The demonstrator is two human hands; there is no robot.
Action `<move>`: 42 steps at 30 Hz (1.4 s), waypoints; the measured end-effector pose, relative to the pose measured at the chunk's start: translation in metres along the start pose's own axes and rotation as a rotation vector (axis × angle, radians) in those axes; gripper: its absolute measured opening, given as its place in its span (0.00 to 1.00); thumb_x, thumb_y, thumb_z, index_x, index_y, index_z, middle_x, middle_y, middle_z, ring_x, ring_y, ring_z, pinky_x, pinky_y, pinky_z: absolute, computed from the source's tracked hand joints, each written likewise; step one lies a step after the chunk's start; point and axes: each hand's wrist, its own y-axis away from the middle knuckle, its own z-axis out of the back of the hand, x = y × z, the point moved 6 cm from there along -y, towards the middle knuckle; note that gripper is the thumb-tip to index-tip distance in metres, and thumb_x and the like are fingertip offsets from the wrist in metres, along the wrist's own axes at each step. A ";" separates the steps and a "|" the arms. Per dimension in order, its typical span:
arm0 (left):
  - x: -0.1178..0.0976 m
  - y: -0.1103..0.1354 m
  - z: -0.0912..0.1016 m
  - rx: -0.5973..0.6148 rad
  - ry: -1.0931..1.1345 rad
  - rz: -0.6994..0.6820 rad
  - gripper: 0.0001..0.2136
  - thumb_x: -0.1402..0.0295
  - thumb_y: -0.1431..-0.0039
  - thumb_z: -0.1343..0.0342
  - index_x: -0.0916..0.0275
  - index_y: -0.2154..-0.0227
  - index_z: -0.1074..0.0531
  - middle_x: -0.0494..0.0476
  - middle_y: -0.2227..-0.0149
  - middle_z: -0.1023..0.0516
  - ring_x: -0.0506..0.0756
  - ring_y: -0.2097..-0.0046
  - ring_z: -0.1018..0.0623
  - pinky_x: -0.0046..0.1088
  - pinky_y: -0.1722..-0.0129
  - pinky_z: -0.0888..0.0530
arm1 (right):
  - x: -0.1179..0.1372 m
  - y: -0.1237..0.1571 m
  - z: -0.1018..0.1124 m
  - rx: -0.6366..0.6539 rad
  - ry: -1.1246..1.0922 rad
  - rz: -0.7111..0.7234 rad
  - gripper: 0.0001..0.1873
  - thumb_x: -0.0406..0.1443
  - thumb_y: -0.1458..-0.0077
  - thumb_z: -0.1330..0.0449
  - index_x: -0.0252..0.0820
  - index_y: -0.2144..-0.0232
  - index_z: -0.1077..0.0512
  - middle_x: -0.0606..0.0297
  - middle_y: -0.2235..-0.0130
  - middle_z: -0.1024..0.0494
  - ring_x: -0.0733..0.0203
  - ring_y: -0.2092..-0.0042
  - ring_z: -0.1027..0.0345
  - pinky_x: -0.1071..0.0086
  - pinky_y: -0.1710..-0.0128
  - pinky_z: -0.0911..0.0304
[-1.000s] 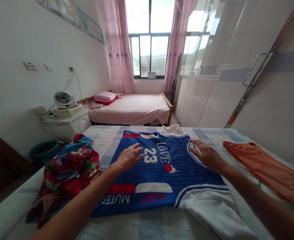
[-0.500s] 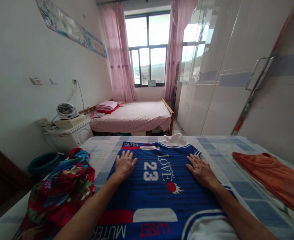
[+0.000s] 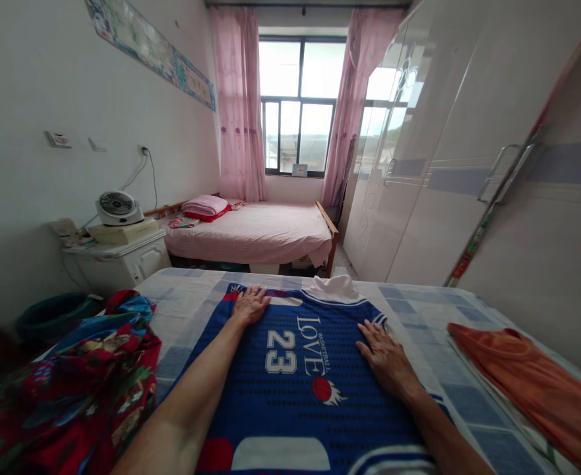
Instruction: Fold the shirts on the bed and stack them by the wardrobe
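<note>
A blue basketball jersey (image 3: 295, 389) with a white "23" and "LOVE" lies flat on the checked bed sheet (image 3: 419, 310) in front of me. My left hand (image 3: 249, 305) rests palm down on the jersey's far left corner, fingers spread. My right hand (image 3: 386, 358) lies flat on the jersey's right side near the armhole trim. Neither hand holds anything. A white collar or fold (image 3: 334, 287) shows at the jersey's far edge.
A red and blue floral garment (image 3: 67, 389) is heaped at my left. An orange garment (image 3: 532, 389) lies at the right. Beyond stand a pink bed (image 3: 255, 232), a white nightstand (image 3: 117, 260) with a fan (image 3: 116, 207), and wardrobe doors (image 3: 468, 165) along the right wall.
My left hand has slid away from me to the jersey's far left corner. The right hand has stayed flat on the right side. The camera has moved forward.
</note>
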 end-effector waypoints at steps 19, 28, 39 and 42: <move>0.111 0.086 0.041 -0.151 0.449 0.279 0.13 0.65 0.45 0.52 0.63 0.62 0.26 0.64 0.53 0.24 0.61 0.43 0.33 0.35 0.46 0.37 | -0.049 0.004 0.018 -0.194 -0.035 -0.299 0.28 0.44 0.41 0.59 0.32 0.49 0.33 0.47 0.48 0.30 0.50 0.47 0.37 0.58 0.49 0.42; 0.112 0.082 0.040 -0.049 0.893 0.592 0.13 0.62 0.56 0.39 0.64 0.84 0.35 0.50 0.88 0.33 0.52 0.82 0.28 0.22 0.84 0.34 | -0.060 -0.024 0.024 0.147 -0.269 -0.502 0.26 0.55 0.52 0.50 0.41 0.80 0.26 0.51 0.71 0.22 0.48 0.65 0.28 0.61 0.66 0.38; 0.088 0.073 0.034 -0.090 1.271 0.525 0.11 0.72 0.54 0.39 0.66 0.65 0.26 0.51 0.80 0.24 0.51 0.78 0.24 0.25 0.76 0.26 | -0.062 -0.042 0.028 -0.056 -0.478 -0.517 0.25 0.44 0.47 0.52 0.32 0.58 0.27 0.49 0.60 0.22 0.52 0.60 0.28 0.67 0.63 0.37; 0.091 0.073 0.036 -0.148 1.266 0.525 0.17 0.75 0.54 0.40 0.66 0.58 0.27 0.47 0.82 0.26 0.48 0.81 0.27 0.22 0.79 0.29 | -0.060 -0.041 0.028 -0.118 -0.584 -0.496 0.34 0.48 0.49 0.49 0.31 0.46 0.36 0.49 0.53 0.26 0.51 0.54 0.30 0.65 0.58 0.37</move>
